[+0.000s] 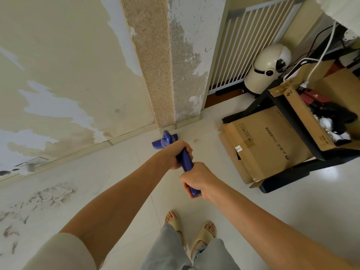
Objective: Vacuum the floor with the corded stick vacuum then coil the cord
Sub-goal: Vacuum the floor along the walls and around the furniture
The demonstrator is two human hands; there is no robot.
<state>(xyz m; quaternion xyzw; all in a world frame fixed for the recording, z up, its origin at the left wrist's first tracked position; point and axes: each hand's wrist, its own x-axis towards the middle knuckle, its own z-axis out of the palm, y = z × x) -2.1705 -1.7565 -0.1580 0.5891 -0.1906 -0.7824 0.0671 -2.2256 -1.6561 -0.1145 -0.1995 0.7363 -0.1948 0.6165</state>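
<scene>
2 hands (191, 166) grip vacuum (187, 162).

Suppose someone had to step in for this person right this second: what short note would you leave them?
Left hand: grips the blue stick vacuum farther down the handle.
Right hand: grips the handle near its top end.
Vacuum head: on the pale tile floor, at the foot of the wall corner.
Done: cannot tell how much floor is covered.
Left: debris lies just right of the head; dirty marks on the floor to the left. The cord is not visible; coil it afterwards.
</scene>
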